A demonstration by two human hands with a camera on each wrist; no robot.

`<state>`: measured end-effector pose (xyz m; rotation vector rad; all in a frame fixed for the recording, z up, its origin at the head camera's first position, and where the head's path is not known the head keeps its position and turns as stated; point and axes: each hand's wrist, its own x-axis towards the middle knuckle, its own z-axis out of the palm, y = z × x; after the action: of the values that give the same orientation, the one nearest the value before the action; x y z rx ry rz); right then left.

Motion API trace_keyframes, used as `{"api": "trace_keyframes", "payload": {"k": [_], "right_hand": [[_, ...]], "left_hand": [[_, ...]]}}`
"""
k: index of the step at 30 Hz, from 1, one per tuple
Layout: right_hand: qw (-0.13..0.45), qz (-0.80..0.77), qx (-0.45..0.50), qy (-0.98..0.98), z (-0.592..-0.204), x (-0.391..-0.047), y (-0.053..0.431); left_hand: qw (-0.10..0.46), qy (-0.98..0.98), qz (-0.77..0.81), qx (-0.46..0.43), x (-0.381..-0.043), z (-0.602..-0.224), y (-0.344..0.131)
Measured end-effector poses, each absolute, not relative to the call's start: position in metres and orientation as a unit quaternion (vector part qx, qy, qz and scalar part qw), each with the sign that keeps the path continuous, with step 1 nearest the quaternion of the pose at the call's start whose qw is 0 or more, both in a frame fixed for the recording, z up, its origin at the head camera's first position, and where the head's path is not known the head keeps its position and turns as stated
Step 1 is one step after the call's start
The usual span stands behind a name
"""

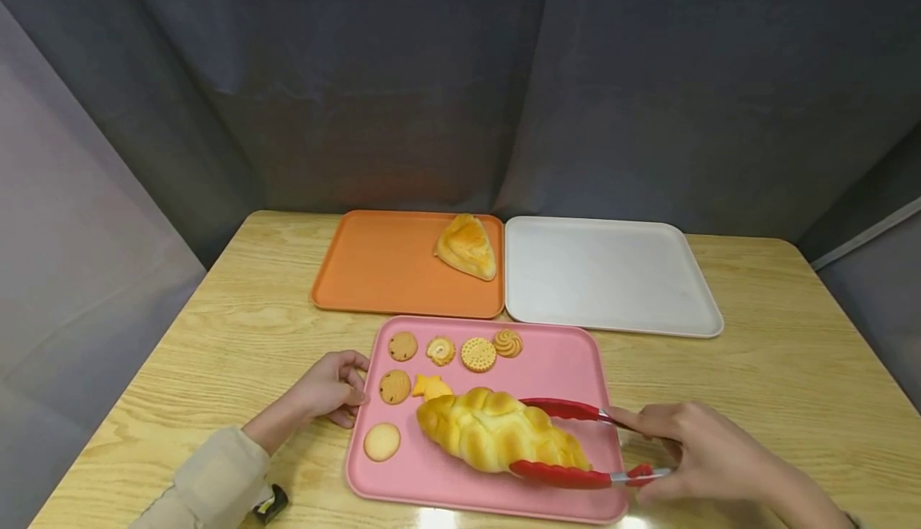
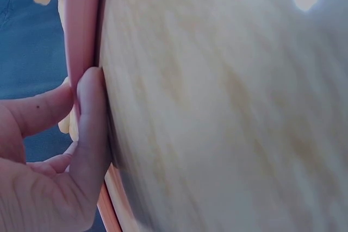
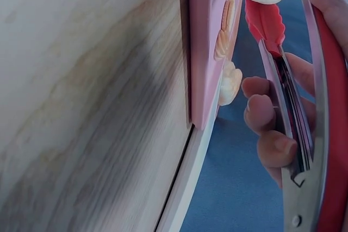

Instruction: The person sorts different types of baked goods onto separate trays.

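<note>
On the pink tray a large braided bread loaf lies between the red-tipped arms of a pair of tongs. My right hand grips these tongs by their metal handles; in the right wrist view, fingers curl round one handle. My left hand is at the tray's left rim. Seen from the left wrist, its thumb and a finger pinch that rim. Beside the loaf, a yellow star-shaped biscuit is partly hidden by it.
Several biscuits, among them a plain round one and a holed one, lie along the pink tray's left and far sides. Behind stand an orange tray bearing a triangular pastry and a white tray. A dark curtain hangs beyond the table.
</note>
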<state>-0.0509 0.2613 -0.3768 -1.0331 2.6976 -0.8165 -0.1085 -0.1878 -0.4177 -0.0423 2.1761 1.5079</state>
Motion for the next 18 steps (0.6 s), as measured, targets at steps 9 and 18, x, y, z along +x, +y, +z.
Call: {"api": "trace_keyframes", "payload": {"k": [9,18], "right_hand": [[-0.001,-0.253,-0.371,0.893,-0.374,-0.059,0.257],[-0.013,-0.259,-0.373,0.891,-0.375,-0.069,0.252]], "left_hand": [[0.243,0.796,0.554,-0.012,-0.107,-0.417,-0.187],[0.244,0.793,0.558,-0.012,-0.108,-0.416,-0.187]]}}
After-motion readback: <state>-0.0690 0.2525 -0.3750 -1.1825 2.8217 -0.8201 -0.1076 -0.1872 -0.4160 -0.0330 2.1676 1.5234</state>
